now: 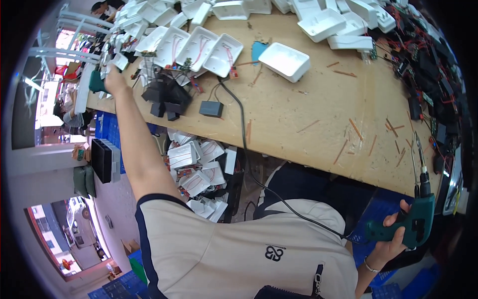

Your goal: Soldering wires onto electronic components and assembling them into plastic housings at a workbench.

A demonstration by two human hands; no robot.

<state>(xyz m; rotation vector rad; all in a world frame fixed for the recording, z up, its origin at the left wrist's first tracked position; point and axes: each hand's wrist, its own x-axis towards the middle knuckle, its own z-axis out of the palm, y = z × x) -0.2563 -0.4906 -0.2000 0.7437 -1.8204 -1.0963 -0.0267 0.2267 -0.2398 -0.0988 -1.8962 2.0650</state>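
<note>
My right hand [394, 241] grips a green soldering gun [417, 222] at the lower right, its long thin metal tip pointing away from me and its black cord trailing left. My left arm stretches to the far left corner of the table. There my left hand [116, 83] is beside a dark green object [97, 81], whose kind I cannot tell. The fingers of that hand are mostly hidden. Nearest to that arm on the table lie a pile of black plastic boxes [167, 94] and open white plastic housings [198, 49] with red wires and small circuit boards.
A lone white housing [285, 61] and a small black box [211, 108] lie on the brown table [298, 107]. Wired black parts [428, 74] heap along the right edge, near thin brown strips [355, 129]. White housings [203, 174] fill a container below the table edge. A black cable [242, 119] crosses the edge.
</note>
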